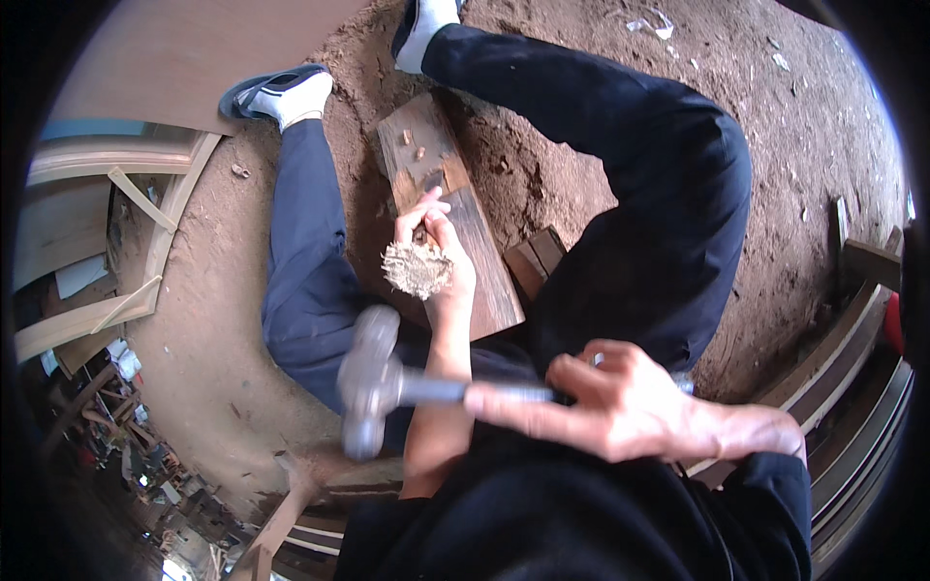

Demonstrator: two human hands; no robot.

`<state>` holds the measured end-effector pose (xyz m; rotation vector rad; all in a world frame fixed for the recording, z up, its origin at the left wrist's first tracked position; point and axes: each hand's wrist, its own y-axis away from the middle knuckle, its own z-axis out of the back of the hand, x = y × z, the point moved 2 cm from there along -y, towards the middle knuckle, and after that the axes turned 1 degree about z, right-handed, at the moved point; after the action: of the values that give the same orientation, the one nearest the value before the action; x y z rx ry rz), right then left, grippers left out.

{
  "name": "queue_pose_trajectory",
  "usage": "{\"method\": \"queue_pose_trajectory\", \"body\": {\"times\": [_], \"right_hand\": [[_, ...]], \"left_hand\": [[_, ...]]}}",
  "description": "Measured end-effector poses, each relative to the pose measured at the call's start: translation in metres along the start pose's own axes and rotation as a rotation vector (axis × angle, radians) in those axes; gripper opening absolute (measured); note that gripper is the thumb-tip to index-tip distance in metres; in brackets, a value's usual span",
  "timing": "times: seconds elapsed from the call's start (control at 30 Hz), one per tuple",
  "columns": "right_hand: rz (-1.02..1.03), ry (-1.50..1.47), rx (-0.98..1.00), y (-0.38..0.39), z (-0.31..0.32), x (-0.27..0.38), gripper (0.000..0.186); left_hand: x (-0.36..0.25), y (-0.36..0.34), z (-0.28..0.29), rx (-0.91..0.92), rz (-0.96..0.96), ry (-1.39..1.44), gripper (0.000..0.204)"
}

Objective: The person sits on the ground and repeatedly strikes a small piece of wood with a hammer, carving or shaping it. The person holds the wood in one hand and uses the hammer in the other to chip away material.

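My left hand (453,275) is closed around a chisel, whose frayed, splayed wooden butt (417,269) faces up. Its dark blade (434,181) meets a cut area in a thick wooden board (473,254) lying between my legs. Small wood chips (408,137) rest on the board's far end. My right hand (615,402) grips a hammer by its handle, the index finger stretched along it. The double-faced metal hammer head (371,383) hangs over my left forearm, apart from the chisel and slightly blurred by motion.
A short wood block (535,259) lies beside the board, against my leg. Wooden frames (160,242) stand at the left, above scattered scraps (145,465). Stacked planks (843,358) line the right side. Brown sheet material (194,58) covers the far left, over bare dirt ground (814,165).
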<state>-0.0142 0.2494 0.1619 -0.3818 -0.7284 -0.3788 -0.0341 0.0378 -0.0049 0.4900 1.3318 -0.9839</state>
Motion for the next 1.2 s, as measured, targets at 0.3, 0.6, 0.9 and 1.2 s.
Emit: {"method": "queue_pose_trajectory", "body": {"times": [0.3, 0.6, 0.9, 1.2], "right_hand": [[0.042, 0.012, 0.038, -0.001, 0.003, -0.006, 0.079], [-0.072, 0.049, 0.102, -0.008, 0.006, 0.000, 0.080], [-0.050, 0.011, 0.079, -0.006, 0.013, -0.001, 0.080], [-0.198, -0.204, 0.153, 0.014, -0.005, 0.005, 0.095]], "left_hand": [[0.005, -0.001, -0.001, -0.022, -0.003, 0.016, 0.007], [0.003, -0.007, -0.004, 0.004, 0.104, -0.070, 0.008], [0.002, -0.004, 0.003, 0.002, 0.031, -0.083, 0.006], [-0.009, 0.009, 0.013, 0.047, 0.079, -0.037, 0.006]]}}
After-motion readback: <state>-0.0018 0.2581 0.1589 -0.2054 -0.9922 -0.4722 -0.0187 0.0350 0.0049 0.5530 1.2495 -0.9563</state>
